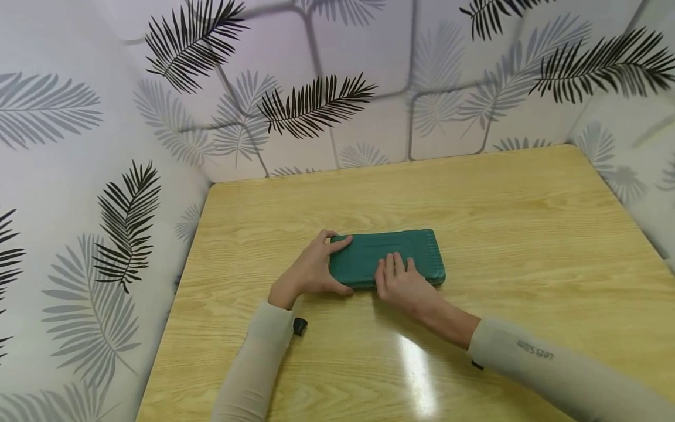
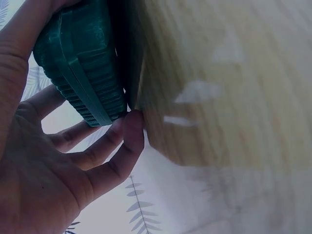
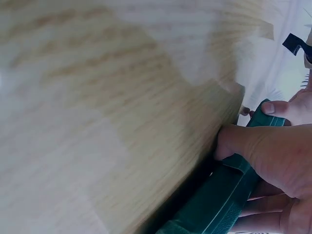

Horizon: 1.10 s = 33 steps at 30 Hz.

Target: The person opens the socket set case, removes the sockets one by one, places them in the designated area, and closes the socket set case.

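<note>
A dark green, flat rectangular plastic case (image 1: 379, 246) lies on the wooden table with its lid down. My left hand (image 1: 313, 266) grips its left end, thumb along the near edge and fingers spread around the end and far side. In the left wrist view the case's ribbed end (image 2: 83, 63) and a seam show close to the fingers. My right hand (image 1: 403, 287) holds the near edge right of the middle, fingertips on the lid. In the right wrist view its thumb presses by a latch-like tab on the case's side (image 3: 209, 200). What the case contains is hidden.
The pale wooden table (image 1: 253, 228) reaches back to a wall covering (image 1: 369, 135) with leaf prints, which also runs along the left side. A bright light reflection (image 1: 416, 375) lies on the table near the front. Dark clips sit by both sleeve cuffs.
</note>
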Available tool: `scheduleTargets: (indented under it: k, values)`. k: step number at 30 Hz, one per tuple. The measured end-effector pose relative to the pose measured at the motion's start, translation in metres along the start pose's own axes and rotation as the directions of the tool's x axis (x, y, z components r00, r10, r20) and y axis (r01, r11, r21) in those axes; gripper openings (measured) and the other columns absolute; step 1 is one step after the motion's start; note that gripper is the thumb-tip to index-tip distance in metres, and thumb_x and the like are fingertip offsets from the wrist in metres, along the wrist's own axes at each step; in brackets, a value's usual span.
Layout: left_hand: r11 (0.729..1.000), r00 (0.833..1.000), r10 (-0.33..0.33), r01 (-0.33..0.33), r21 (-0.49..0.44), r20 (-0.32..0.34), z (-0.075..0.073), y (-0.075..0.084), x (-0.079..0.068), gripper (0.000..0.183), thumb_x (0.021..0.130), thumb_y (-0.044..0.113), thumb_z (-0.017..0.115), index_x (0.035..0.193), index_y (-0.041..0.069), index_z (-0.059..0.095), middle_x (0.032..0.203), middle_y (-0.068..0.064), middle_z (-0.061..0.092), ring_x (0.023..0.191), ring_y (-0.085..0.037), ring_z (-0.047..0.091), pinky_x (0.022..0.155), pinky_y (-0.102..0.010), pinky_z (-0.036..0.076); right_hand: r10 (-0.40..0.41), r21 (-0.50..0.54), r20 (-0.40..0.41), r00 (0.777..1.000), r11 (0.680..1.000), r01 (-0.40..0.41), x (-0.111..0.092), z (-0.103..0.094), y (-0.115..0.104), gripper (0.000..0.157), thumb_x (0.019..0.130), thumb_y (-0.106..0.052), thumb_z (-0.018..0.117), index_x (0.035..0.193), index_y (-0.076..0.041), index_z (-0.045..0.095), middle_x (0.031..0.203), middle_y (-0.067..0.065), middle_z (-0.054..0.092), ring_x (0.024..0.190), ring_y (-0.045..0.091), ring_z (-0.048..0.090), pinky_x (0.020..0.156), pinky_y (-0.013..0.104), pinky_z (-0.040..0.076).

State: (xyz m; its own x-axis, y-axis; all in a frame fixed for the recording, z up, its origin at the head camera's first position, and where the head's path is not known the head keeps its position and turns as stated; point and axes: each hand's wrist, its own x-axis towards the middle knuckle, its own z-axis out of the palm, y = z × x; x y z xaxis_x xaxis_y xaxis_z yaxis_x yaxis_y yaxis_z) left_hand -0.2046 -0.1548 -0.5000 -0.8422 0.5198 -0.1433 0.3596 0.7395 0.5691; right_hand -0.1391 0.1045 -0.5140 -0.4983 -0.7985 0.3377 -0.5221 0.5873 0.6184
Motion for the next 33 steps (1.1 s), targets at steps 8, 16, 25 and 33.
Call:
scheduleTargets:
  k: [8, 16, 25, 33]
  values:
    - [1.000, 1.000, 0.012, -0.012, 0.009, -0.011, 0.002, 0.000, 0.001, 0.118, 0.073, 0.043, 0.103, 0.171, 0.021, 0.040, 0.169, -0.017, 0.035, 0.144, -0.038, 0.054, 0.117, -0.052, 0.052, 0.045, -0.034, -0.036, 0.998, 0.998, -0.046, 0.002, -0.002, -0.005, 0.064, 0.114, 0.008, 0.016, 0.110, 0.000, 0.080, 0.105, 0.017, 0.084, 0.096, 0.025, 0.084, 0.075, 0.039, 0.069]
    - [1.000, 1.000, 0.011, -0.010, 0.028, -0.028, 0.001, 0.000, -0.001, 0.119, 0.072, 0.044, 0.104, 0.170, 0.021, 0.041, 0.170, -0.018, 0.035, 0.144, -0.040, 0.054, 0.117, -0.053, 0.052, 0.045, 0.059, 0.099, 0.994, 0.997, -0.051, 0.002, -0.012, -0.003, 0.028, 0.100, -0.017, 0.081, 0.122, 0.002, 0.078, 0.117, 0.020, 0.082, 0.107, 0.030, 0.082, 0.083, 0.039, 0.069]
    - [1.000, 1.000, 0.018, -0.018, -0.023, 0.002, 0.004, -0.003, -0.007, 0.123, 0.074, 0.046, 0.103, 0.174, 0.027, 0.035, 0.177, -0.015, 0.028, 0.156, -0.042, 0.042, 0.121, -0.060, 0.047, -0.012, 0.356, 0.206, 0.978, 0.932, -0.064, -0.010, -0.019, 0.012, 0.035, 0.102, -0.011, 0.076, 0.133, 0.006, 0.071, 0.133, 0.026, 0.074, 0.124, 0.037, 0.075, 0.097, 0.045, 0.065]
    - [0.994, 1.000, 0.009, -0.007, -0.112, 0.020, 0.006, -0.018, -0.016, 0.140, 0.073, 0.047, 0.103, 0.178, 0.019, 0.015, 0.178, -0.010, 0.033, 0.164, -0.034, 0.034, 0.132, -0.058, 0.035, -0.055, 0.466, 0.128, 0.990, 0.885, -0.010, -0.022, -0.031, 0.032, 0.050, 0.092, -0.013, 0.088, 0.136, 0.004, 0.072, 0.135, 0.021, 0.075, 0.125, 0.034, 0.075, 0.099, 0.043, 0.064]
